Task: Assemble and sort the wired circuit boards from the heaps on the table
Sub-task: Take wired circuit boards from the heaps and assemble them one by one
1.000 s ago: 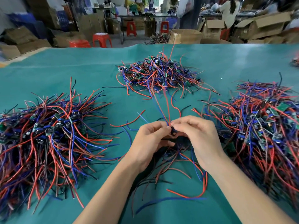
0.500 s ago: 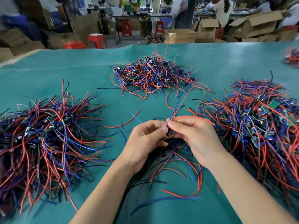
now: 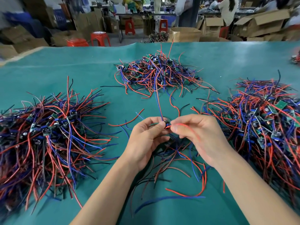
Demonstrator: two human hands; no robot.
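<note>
- Since half a second ago: the red and blue leads that leaned right from the hands now stand near vertical toward the far heap; the right hand's red wire now loops over its knuckles.
- Left hand (image 3: 146,140): fingers curled, pinching the small circuit board (image 3: 165,123) from the left. Right hand (image 3: 200,135): thumb and forefinger pinching the red wire (image 3: 186,129) at the board's edge. Board is held above the table, between the two hands, just over a loose tangle of wires (image 3: 178,161).
- Handling, judged: board is light and stiff, and its solder joints are likely fragile. Leads are limp and springy, and snag on neighbours. Best held by the board edges, with the wire taken close to its root.
- Three heaps: left heap (image 3: 48,135) with leads roughly combed one way, far heap (image 3: 155,73), right heap (image 3: 266,124) with green boards showing.
- Surface: teal table cover (image 3: 65,65), smooth, slightly wrinkled at the far edge.
- Room: workshop. Cardboard boxes (image 3: 185,34), red stools (image 3: 99,38), and people at benches behind, all blurred.
</note>
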